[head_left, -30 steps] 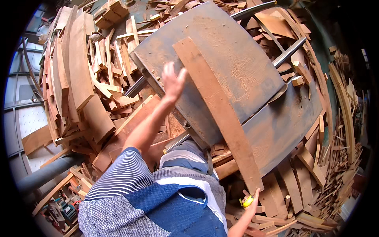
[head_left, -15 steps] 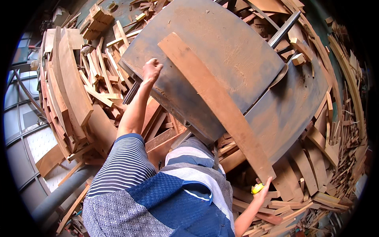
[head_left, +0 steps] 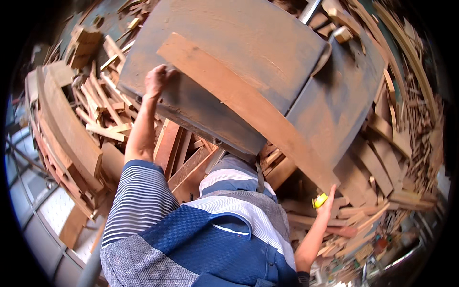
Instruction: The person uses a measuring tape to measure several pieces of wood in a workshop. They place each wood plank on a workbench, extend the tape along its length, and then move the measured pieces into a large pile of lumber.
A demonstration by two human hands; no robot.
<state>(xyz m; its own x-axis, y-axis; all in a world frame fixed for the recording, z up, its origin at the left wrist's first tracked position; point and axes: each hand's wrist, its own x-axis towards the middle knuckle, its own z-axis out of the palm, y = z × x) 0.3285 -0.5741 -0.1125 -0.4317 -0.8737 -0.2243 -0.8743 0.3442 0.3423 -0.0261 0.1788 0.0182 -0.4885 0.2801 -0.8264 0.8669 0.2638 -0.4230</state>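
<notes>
A long, gently curved wooden plank (head_left: 239,100) lies slantwise across the flat metal machine table (head_left: 287,45), its near right end reaching past the table's edge. My left hand (head_left: 157,81) is closed in a fist above the table, just beside the plank's far left end. Whether anything is inside that fist is hidden. At the plank's near right end, my right hand (head_left: 326,203) grips a yellow tape measure (head_left: 319,200), its fingers close against the wood. No drawn-out tape can be made out.
Curved boards (head_left: 71,124) are stacked on the left, beside a heap of loose offcuts (head_left: 107,103). A small wood block (head_left: 342,34) rests at the table's far right. More boards and scraps (head_left: 377,162) crowd the right side. A metal bar (head_left: 310,10) juts out behind.
The whole view has turned, so table, plank and hands appear swung round and shifted. Relative to the plank, both hands stay in nearly the same places.
</notes>
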